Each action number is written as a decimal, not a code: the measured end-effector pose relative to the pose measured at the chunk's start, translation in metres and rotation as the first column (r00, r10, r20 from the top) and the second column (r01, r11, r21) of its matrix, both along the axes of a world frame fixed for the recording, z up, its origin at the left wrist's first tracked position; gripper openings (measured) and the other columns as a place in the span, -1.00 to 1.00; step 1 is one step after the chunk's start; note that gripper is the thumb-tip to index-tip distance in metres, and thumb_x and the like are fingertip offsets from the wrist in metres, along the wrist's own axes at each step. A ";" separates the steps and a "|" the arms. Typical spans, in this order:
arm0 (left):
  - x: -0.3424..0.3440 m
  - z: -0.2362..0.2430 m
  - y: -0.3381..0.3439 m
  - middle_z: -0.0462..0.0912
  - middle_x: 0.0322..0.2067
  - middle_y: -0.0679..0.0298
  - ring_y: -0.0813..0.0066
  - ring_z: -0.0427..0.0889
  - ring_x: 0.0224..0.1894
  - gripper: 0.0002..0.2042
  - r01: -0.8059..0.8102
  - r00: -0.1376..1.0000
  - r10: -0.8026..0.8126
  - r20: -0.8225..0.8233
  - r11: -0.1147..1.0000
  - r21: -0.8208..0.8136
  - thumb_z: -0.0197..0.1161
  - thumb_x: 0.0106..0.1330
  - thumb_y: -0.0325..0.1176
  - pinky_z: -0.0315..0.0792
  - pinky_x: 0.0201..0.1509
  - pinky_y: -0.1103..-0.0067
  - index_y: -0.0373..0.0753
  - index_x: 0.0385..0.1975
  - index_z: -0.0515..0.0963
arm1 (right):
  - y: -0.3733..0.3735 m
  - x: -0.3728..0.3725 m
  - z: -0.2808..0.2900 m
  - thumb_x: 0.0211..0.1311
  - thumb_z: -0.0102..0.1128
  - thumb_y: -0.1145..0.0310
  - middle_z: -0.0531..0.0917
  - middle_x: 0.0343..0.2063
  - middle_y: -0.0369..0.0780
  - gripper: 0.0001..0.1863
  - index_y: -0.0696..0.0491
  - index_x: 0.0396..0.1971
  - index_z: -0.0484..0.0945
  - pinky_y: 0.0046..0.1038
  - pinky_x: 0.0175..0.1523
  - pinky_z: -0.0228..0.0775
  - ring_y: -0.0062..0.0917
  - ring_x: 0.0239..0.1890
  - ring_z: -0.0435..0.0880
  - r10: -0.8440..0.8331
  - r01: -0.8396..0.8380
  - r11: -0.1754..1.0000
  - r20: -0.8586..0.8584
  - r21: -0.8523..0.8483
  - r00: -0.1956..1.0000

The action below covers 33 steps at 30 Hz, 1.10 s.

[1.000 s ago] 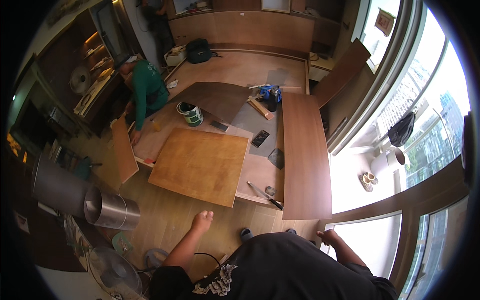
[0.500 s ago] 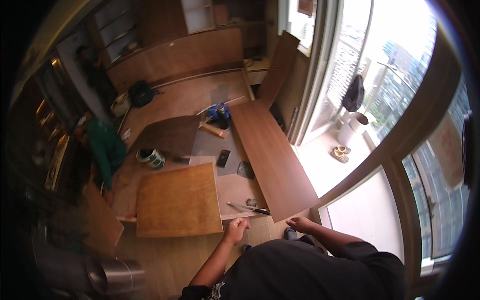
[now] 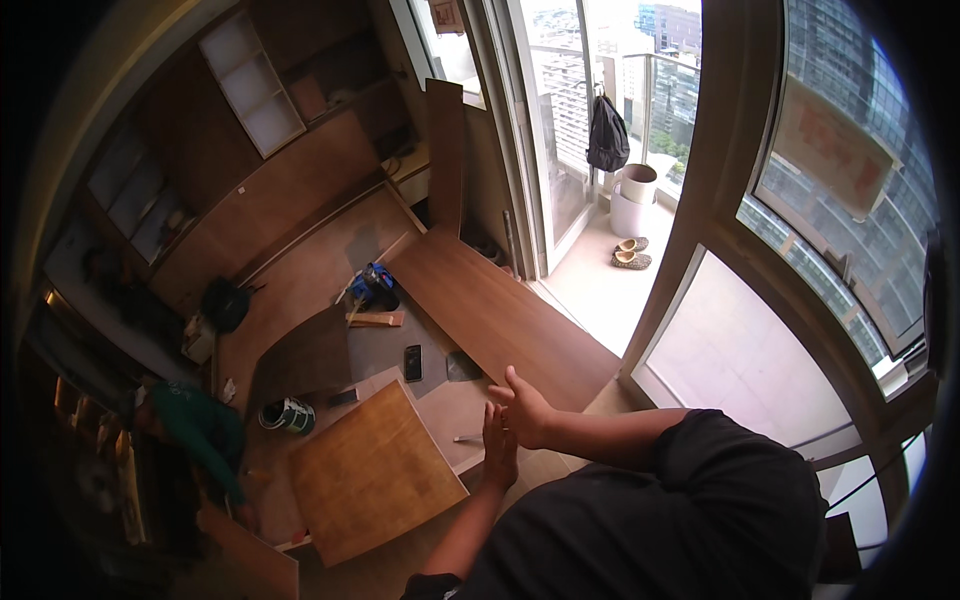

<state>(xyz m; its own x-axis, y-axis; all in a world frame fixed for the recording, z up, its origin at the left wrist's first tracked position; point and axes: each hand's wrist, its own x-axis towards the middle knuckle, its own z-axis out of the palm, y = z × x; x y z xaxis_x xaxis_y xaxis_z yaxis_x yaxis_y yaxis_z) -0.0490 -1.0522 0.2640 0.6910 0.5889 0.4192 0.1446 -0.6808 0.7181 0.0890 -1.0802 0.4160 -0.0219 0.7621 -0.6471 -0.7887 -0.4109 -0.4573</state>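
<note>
My left hand (image 3: pixel 499 445) and my right hand (image 3: pixel 528 412) are close together in front of me, and the right one partly overlaps the left. Fingers on both are stretched out, and I see nothing held; whether the palms touch I cannot tell. Below them lies the near end of a long brown board (image 3: pixel 500 300). A honey-coloured wooden panel (image 3: pixel 380 475) rests to the left of my hands. Between my left hand and that panel, the tip of a thin tool (image 3: pixel 466 438) shows; the rest of it is hidden.
On the low platform are a phone (image 3: pixel 413 363), a blue power tool (image 3: pixel 373 285), a paint can (image 3: pixel 288 416) and a dark curved sheet (image 3: pixel 298 355). A co-worker in green (image 3: pixel 195 430) bends at the left. Shoes (image 3: pixel 631 253) and a white bin (image 3: pixel 634 200) stand on the balcony.
My hands have come together and risen, the right one moving left toward the other; both have opened from closed. The view has swung right, showing more of the window.
</note>
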 end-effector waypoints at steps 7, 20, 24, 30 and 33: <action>0.031 0.075 -0.017 0.19 0.49 0.06 0.03 0.12 0.53 -0.18 0.006 0.964 0.262 -0.037 -0.159 -0.987 -0.26 0.52 0.30 -0.07 0.58 0.37 -0.30 0.51 0.05 | -0.001 0.010 0.086 0.60 -0.50 -0.15 -0.06 0.57 -0.12 -0.30 -0.05 0.53 0.08 -0.10 0.59 -0.36 -0.22 0.60 -0.08 -0.556 -0.344 0.534 0.627 0.772 0.546; 0.045 0.100 0.006 -0.10 0.56 0.06 0.20 -0.17 0.61 -0.20 0.105 0.930 0.006 0.366 0.954 -0.282 -0.27 0.54 0.25 -0.29 0.61 0.32 -0.28 0.54 -0.09 | 0.030 -0.002 -0.019 0.39 -0.14 -0.41 0.44 0.33 -0.13 -0.16 0.02 0.32 0.38 -0.32 0.39 0.19 -0.38 0.35 0.36 -0.070 0.041 0.986 0.176 0.164 0.982; 0.003 0.073 0.034 -0.13 0.57 0.08 0.20 -0.15 0.60 -0.19 -0.100 0.946 0.291 0.142 0.679 -0.727 -0.34 0.55 0.27 -0.22 0.61 0.33 -0.26 0.55 -0.13 | 0.029 -0.020 0.086 0.53 -0.24 -0.22 0.11 0.51 -0.14 -0.24 0.03 0.48 0.13 -0.24 0.52 -0.06 -0.30 0.51 0.12 -0.061 0.005 0.875 0.099 0.484 0.993; 0.023 0.175 0.017 -0.10 0.57 0.17 0.12 -0.08 0.59 -0.21 0.437 0.750 0.360 0.555 0.360 -0.824 -0.23 0.51 0.28 -0.10 0.58 0.19 -0.13 0.56 -0.10 | 0.020 0.000 0.001 0.54 -0.23 -0.15 0.05 0.55 -0.10 -0.30 -0.16 0.55 0.06 0.05 0.56 -0.36 -0.23 0.58 -0.01 -0.487 -0.731 0.637 0.863 0.246 -0.134; -0.011 0.151 0.023 0.02 0.54 0.16 0.16 0.09 0.53 -0.19 0.423 0.845 0.181 0.503 0.349 -0.836 0.03 0.44 0.24 -0.02 0.52 0.09 -0.11 0.53 0.01 | 0.010 0.048 -0.066 0.51 -0.20 -0.17 0.49 0.30 -0.08 -0.39 -0.10 0.31 0.48 0.15 0.47 -0.10 -0.16 0.44 0.32 0.305 -0.576 0.683 0.892 -0.449 -0.333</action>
<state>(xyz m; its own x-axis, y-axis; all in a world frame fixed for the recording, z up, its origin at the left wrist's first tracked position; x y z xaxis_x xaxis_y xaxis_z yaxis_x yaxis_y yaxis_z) -0.0602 -1.0296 0.4153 0.6963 0.7157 -0.0536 -0.4001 0.4491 0.7989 0.1370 -1.0706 0.3502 0.0513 0.9432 -0.3282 0.8410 -0.2181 -0.4952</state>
